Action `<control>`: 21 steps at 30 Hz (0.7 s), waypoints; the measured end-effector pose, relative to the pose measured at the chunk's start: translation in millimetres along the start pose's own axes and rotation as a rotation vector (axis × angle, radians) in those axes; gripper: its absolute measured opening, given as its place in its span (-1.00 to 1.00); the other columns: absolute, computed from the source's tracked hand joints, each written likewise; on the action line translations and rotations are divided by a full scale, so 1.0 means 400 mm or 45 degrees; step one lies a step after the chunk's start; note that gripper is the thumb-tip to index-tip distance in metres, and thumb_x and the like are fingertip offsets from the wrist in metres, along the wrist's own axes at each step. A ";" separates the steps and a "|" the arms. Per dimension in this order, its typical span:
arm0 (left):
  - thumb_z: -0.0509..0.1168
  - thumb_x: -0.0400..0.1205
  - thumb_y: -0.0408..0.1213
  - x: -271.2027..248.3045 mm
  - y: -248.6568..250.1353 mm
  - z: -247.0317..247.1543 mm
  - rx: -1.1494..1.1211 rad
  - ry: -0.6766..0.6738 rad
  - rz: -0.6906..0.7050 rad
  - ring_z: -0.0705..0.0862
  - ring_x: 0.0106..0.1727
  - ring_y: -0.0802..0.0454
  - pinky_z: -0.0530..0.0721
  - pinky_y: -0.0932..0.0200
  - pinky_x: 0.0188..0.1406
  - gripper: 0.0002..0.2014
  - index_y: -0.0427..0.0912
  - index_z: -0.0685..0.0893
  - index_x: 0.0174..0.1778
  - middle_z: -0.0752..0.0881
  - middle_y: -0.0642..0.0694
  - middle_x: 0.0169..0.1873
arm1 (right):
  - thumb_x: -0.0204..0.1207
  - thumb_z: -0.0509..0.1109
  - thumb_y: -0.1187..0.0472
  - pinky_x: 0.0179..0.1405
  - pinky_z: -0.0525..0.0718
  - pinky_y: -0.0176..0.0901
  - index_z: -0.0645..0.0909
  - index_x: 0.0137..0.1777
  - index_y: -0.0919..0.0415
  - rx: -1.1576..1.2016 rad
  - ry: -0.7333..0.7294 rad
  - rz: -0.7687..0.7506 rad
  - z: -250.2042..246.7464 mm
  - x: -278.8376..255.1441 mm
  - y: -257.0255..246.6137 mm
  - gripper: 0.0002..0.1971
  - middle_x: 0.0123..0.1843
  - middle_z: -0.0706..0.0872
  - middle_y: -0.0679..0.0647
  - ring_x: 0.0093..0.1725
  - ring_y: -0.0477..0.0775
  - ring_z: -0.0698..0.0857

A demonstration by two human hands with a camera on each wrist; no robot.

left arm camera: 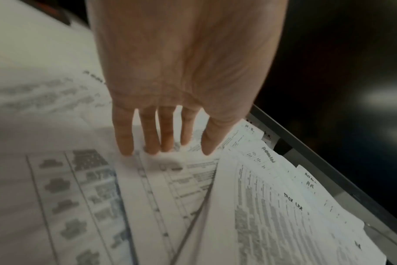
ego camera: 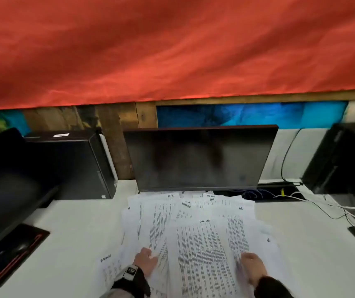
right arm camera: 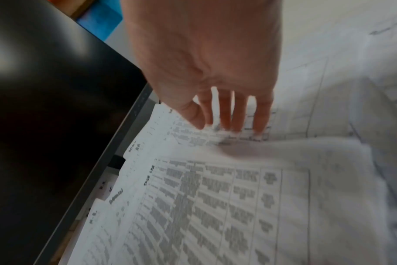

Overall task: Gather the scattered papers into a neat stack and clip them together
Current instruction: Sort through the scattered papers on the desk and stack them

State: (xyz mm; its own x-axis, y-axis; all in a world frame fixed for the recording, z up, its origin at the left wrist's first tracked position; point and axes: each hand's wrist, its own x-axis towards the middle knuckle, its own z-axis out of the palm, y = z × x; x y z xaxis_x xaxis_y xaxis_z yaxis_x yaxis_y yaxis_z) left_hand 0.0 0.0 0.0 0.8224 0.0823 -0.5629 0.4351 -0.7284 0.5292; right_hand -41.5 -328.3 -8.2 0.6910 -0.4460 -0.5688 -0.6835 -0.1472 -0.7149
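Several printed sheets point(ego camera: 196, 229) lie fanned and overlapping on the white desk point(ego camera: 75, 233), just in front of a dark monitor point(ego camera: 200, 158). My left hand point(ego camera: 146, 258) rests on the left part of the spread; in the left wrist view its straight fingers point(left arm camera: 147, 136) press down on the sheets point(left arm camera: 261, 206). My right hand point(ego camera: 249, 263) lies on the right part of the spread. The right wrist view shows that hand point(right arm camera: 229, 127) touching the blurred papers point(right arm camera: 215, 206) with its fingertips point(right arm camera: 260, 125), the thumb held apart. One sheet point(ego camera: 107, 267) sticks out left of my wrist.
A black computer tower point(ego camera: 75, 164) and a second screen point(ego camera: 4, 179) stand at the left, with a mouse on a black pad point(ego camera: 13, 254). Cables point(ego camera: 279, 194) run behind the papers at the right, beside another dark tower point(ego camera: 344, 158). Red cloth hangs above.
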 end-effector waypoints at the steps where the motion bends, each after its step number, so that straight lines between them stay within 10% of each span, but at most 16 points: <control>1: 0.25 0.61 -0.07 0.008 -0.001 0.009 -0.025 0.036 -0.033 0.52 0.38 -0.15 0.49 0.13 0.38 -0.51 -0.14 0.36 0.43 0.44 -0.22 0.41 | 0.55 0.25 0.34 0.36 0.52 0.03 0.54 0.38 0.35 -0.079 0.066 0.018 0.012 -0.001 0.004 -0.61 0.33 0.60 0.35 0.27 0.31 0.58; 6: 0.34 0.51 0.12 0.009 0.055 0.023 -0.136 0.030 -0.158 0.42 0.48 -0.27 0.44 -0.05 0.46 -0.17 -0.19 0.18 0.60 0.28 -0.27 0.51 | 0.46 0.33 0.32 0.25 0.65 0.05 0.37 0.47 0.35 -0.014 -0.035 0.078 0.070 -0.053 -0.011 -0.45 0.31 0.57 0.33 0.18 0.31 0.63; 11: 0.44 0.43 0.10 0.011 0.092 0.019 -0.279 -0.196 -0.067 0.60 0.34 -0.22 0.54 -0.01 0.35 -0.20 -0.35 0.40 0.44 0.57 -0.31 0.37 | 0.48 0.16 0.62 -0.61 0.56 -0.28 0.52 -0.08 0.32 0.121 -0.127 -0.085 0.113 -0.096 -0.027 -0.77 -0.29 0.67 0.23 -0.44 0.13 0.61; 15: 0.25 0.58 -0.51 -0.010 0.108 0.017 -0.230 -0.056 0.313 0.61 0.10 0.02 0.52 0.29 0.11 -0.66 -0.27 0.52 0.29 0.65 -0.07 0.14 | 0.44 0.16 0.61 -0.32 0.61 -0.07 0.54 -0.10 0.35 0.136 -0.118 -0.110 0.107 -0.084 -0.014 -0.78 -0.24 0.65 0.27 -0.31 0.17 0.63; 21: 0.17 0.64 -0.47 -0.088 0.114 0.057 0.044 0.086 0.957 0.64 0.06 0.08 0.68 0.18 0.11 -0.78 -0.04 0.54 0.02 0.53 0.08 0.11 | 0.54 0.19 0.57 -0.01 0.58 0.03 0.52 0.06 0.47 0.308 0.000 0.071 0.087 -0.073 -0.004 -0.84 0.02 0.59 0.32 -0.09 0.19 0.58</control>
State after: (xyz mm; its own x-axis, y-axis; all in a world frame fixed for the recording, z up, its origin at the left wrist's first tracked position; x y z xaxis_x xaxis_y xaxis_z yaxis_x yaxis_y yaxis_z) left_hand -17.3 -51.5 29.6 0.9143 -0.4046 -0.0178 -0.2626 -0.6259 0.7344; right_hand -52.2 -284.2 -4.6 0.6537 -0.4475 -0.6103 -0.6445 0.0936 -0.7589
